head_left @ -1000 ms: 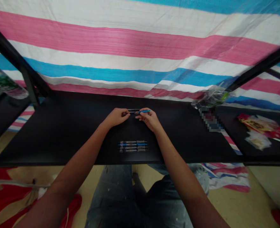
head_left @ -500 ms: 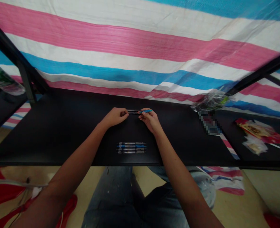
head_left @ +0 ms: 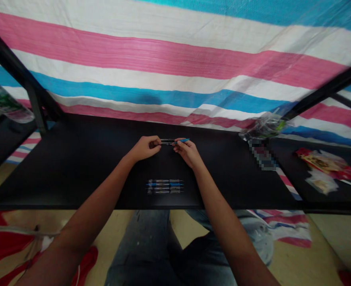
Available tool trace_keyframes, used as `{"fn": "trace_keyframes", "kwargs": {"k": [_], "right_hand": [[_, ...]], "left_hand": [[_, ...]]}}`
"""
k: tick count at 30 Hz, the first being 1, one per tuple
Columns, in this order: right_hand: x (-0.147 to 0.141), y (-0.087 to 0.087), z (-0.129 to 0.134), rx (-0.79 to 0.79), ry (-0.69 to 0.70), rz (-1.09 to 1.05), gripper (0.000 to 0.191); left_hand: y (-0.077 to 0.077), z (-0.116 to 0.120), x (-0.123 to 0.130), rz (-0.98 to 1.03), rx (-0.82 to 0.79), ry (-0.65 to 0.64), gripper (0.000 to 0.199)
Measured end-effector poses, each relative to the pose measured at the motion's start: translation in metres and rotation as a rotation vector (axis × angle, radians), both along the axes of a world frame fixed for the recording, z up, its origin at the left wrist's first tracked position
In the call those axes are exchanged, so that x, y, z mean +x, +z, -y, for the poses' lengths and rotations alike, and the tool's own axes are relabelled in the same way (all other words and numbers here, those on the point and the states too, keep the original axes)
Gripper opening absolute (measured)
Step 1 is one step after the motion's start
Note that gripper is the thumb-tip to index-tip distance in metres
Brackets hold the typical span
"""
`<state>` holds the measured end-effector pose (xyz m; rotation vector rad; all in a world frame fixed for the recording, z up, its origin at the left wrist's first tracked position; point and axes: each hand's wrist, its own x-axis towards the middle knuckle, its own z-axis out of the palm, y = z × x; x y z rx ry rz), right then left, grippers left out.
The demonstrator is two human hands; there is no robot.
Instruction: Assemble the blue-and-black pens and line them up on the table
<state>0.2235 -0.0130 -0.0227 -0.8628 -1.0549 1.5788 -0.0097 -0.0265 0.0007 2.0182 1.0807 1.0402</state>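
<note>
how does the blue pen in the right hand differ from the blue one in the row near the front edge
The held blue pen is in the right hand; the row's blue pen lies on the black table. The held one slants, while the row's one lies nearly level across the view. Both show blue parts.

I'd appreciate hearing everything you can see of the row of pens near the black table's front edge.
The row of slim, plastic-looking pens lies flat on the black table, side by side, roughly parallel to its near edge. Barrels look mostly clear, with dark grips toward the right; one pen is partly blue. Neither the left hand nor the right hand touches it. Any lettering is too small to read.
</note>
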Motion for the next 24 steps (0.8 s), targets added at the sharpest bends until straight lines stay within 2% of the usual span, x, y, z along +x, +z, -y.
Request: {"fn": "trace_keyframes", "kwargs": {"k": [7,24], "right_hand": [[0.0048,0.0002,-0.0024,-0.065,0.019,-0.034,0.026],[0.0052,0.0026,0.0003,-0.003,0.078,0.000,0.029]], "left_hand": [[-0.0004,0.0002,0.0006,-0.072,0.025,0.001,0.009],[-0.0022,-0.0036,-0.0029,-0.139,0.007,0.060,0.015]]}}
